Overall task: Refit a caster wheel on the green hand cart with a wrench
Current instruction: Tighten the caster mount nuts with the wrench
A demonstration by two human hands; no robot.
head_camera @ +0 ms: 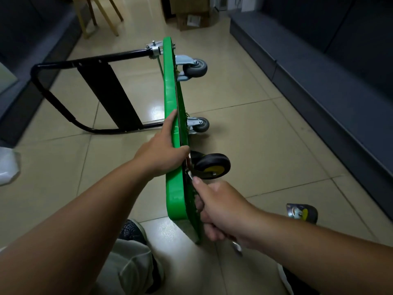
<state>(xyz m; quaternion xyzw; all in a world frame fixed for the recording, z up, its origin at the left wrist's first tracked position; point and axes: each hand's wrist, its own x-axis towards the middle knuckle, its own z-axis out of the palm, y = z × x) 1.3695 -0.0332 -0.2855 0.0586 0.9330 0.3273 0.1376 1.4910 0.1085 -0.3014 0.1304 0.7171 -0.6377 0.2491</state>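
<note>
Head camera: I watched the green hand cart (172, 99) stand tipped on its long edge on the tiled floor (265, 128), with its black handle (63, 67) out to the left. The left hand (161, 155) gripped the deck's upper rim, thumb hooked over it. The right hand (221, 207) had its fingers curled round the wrench (237, 246), whose head sat at the mount of the black-and-yellow caster wheel (212, 166) near the closest corner. I judged that wheel seated but its fastening unfinished. Two grey casters (194, 68) were mounted at the far end, and a loose caster (302, 212) lay on the floor to the right, well apart.
</note>
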